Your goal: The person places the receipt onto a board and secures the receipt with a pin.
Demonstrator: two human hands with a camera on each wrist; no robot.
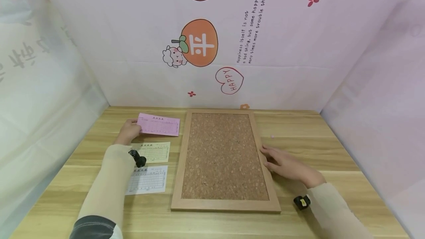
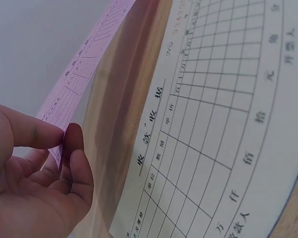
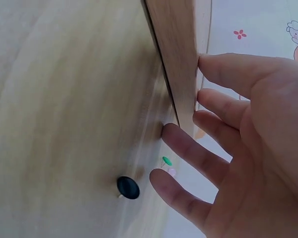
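My left hand [image 1: 128, 132] pinches the left end of a pink receipt slip [image 1: 161, 125] between thumb and fingers, at the back left of the table. In the left wrist view the pink slip [image 2: 84, 69] is raised at an angle, with a pale receipt [image 2: 203, 114] printed with a grid lying beside it. A cork board [image 1: 225, 158] in a wooden frame lies in the middle. My right hand [image 1: 286, 163] touches the frame's right edge with its fingertips, fingers spread in the right wrist view. Below those fingers are a black thumbtack [image 3: 128, 188] and a green one [image 3: 167, 161].
A pale yellow receipt [image 1: 154, 153] and a white one [image 1: 149, 183] lie left of the board, partly covered by the left sleeve [image 1: 109, 183]. A small pink tack [image 1: 272, 136] sits right of the board. Printed cloth walls [image 1: 282, 84] border the table's back and sides.
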